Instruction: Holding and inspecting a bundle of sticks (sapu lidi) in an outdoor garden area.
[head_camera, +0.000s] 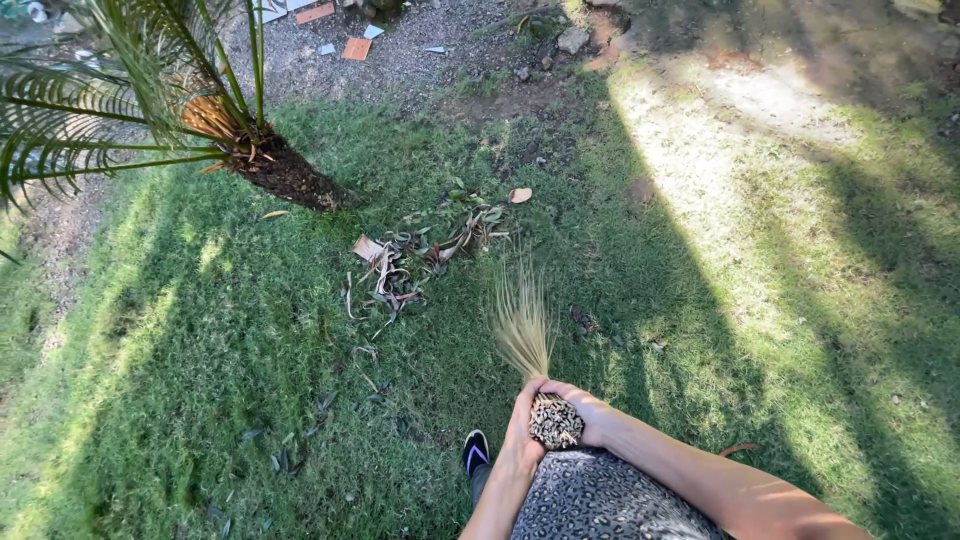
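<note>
Low in the centre of the frame, the left hand (520, 425) and right hand (585, 410) both close their fingers around the butt of a stick broom (530, 345), its long axis pointing up-frame toward the leaf pile (420, 255), beyond the bristle tips.

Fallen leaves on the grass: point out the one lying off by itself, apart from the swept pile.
The single rounded tan leaf just up and right of the leaf pile. It is pale and broad; the piled ones are narrow, grey-green and heaped together.
</note>
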